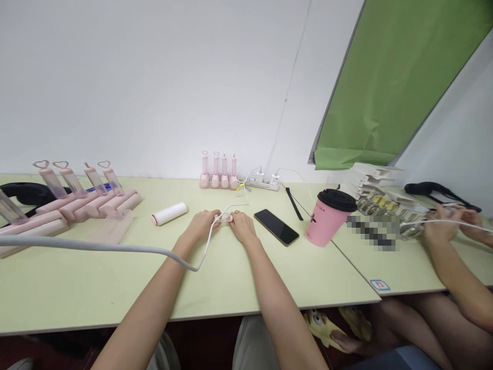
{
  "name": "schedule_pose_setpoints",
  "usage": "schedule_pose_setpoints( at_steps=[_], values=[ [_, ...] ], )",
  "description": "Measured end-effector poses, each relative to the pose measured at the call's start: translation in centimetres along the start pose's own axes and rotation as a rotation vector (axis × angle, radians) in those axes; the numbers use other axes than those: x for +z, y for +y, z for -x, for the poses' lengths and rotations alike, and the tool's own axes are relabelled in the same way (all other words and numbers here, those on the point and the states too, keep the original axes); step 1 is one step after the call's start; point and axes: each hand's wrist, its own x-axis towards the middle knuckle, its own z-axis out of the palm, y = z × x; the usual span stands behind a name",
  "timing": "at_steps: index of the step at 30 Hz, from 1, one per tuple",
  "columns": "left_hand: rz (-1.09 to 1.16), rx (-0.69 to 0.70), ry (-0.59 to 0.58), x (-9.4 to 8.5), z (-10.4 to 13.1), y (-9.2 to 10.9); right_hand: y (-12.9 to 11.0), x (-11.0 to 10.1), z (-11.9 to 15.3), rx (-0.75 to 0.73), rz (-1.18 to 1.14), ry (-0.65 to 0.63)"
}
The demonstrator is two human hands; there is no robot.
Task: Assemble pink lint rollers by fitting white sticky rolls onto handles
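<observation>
Over the pale green table (127, 288), my left hand (204, 224) and my right hand (243, 227) face each other, fingers closed. Between them lies a small clear tube with pink ends (222, 218), gripped at its left end by my left hand and at its pink right end by my right. Fingers hide part of it. A white cable (169, 252) runs in front of the left hand and across the tube. To the left rests a white cylinder with a pinkish end (169, 213). A black phone (276, 226) lies right of my right hand.
Pink-capped clear tubes (110, 180) with pink cases (89, 204) occupy the left. Small pink tubes (216, 172) stand by the wall, near a power strip (264, 184). A pink lidded cup (327, 221) and black strap (295, 204) are at right. Another person's hands (442, 223) work beyond.
</observation>
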Motion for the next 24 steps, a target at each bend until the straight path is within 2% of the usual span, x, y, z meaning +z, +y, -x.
schedule_pose_setpoints(
  at_steps=[3, 8, 15, 19, 24],
  values=[
    [-0.115, 0.037, -0.031, 0.0, 0.1, 0.2, -0.1, -0.2, 0.0, -0.02, 0.032, -0.016],
    [-0.201, 0.02, -0.063, 0.1, 0.3, 0.4, -0.2, -0.4, -0.1, -0.084, 0.053, -0.055],
    [-0.219, 0.03, -0.07, 0.5, 0.3, 1.3, 0.2, -1.2, 0.6, -0.094, 0.063, -0.085],
    [-0.232, 0.041, -0.062, 1.1, 0.1, 1.0, 0.0, -1.1, 0.8, -0.094, 0.09, -0.102],
    [-0.187, -0.035, -0.071, 2.2, -0.5, 1.1, 0.4, -0.8, 0.6, -0.104, 0.16, -0.128]
  ],
)
